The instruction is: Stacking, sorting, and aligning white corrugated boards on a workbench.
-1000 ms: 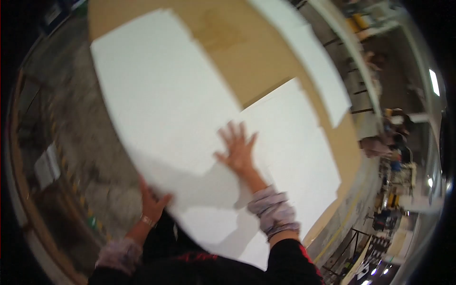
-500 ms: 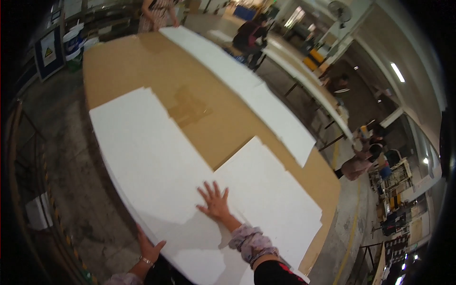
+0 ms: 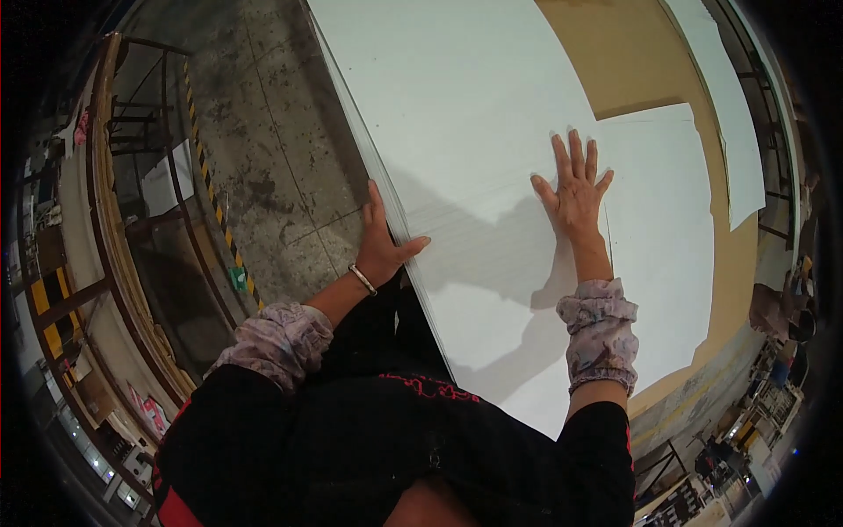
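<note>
A stack of large white sheets (image 3: 457, 97) lies on the table, its layered edge facing me. My left hand (image 3: 386, 241) rests against that edge, fingers stretched along the side and thumb over the top sheet. Spread flat on the white surface is my right hand (image 3: 577, 193), close to the seam where a second stack of white sheets (image 3: 663, 202) meets the first. Neither hand grips anything. Brown board (image 3: 606, 39) shows beneath and between the white stacks.
A long white strip (image 3: 724, 105) lies at the far right. To my left are the concrete floor (image 3: 272, 149), a yellow-black striped line (image 3: 211, 184) and a metal rack (image 3: 105, 211) holding boards. A person (image 3: 777, 312) is beyond the table at right.
My view has tipped down and turned, bringing the near stack and my arms closer. Both hands keep about the same places on the sheets, the left at the edge, the right lying flat.
</note>
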{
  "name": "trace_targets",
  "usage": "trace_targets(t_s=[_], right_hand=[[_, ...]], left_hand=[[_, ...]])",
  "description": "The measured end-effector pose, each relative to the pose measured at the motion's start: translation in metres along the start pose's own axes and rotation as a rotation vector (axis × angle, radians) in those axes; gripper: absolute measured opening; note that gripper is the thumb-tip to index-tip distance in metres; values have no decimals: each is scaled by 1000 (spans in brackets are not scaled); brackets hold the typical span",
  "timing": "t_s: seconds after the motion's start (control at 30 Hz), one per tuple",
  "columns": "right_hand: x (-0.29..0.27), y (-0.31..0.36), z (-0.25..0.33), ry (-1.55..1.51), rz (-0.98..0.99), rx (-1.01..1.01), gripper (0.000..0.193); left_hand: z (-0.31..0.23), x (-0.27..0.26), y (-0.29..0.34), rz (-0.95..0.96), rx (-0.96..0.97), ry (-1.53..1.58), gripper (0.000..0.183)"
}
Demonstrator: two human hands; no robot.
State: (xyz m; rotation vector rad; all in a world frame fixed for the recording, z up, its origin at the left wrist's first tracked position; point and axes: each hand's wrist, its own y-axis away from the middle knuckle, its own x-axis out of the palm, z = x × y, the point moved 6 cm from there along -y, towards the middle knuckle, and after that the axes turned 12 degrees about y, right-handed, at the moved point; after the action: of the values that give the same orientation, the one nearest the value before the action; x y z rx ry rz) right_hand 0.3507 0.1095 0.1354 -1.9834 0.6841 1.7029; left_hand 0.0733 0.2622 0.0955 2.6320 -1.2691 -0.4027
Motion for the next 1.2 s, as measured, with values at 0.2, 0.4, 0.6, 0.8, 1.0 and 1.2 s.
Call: trace_targets(t_s=[0.2,0.4,0.6,0.8,1.0,1.2], right_hand=[[-4,7,5,-11,-4,12,70],[-12,38,54,-127,-78,-293,62],[-12,40,74,-64,42,-298,61],[-16,37,80,-58,58,-293,61],[-22,44,91,-210,-13,-304,62],[-30,65,117,-286,23,-536,58]], left_hand=[[5,-3,8,51,-47,-72,127],[2,0,9,0,-23,-34,123],[-1,3,10,-24,79,-92,116],[-3,2,14,-35,34,-72,111],[5,3,18,-44,47,-43,109],[4,4,22,-71,94,-54,106]])
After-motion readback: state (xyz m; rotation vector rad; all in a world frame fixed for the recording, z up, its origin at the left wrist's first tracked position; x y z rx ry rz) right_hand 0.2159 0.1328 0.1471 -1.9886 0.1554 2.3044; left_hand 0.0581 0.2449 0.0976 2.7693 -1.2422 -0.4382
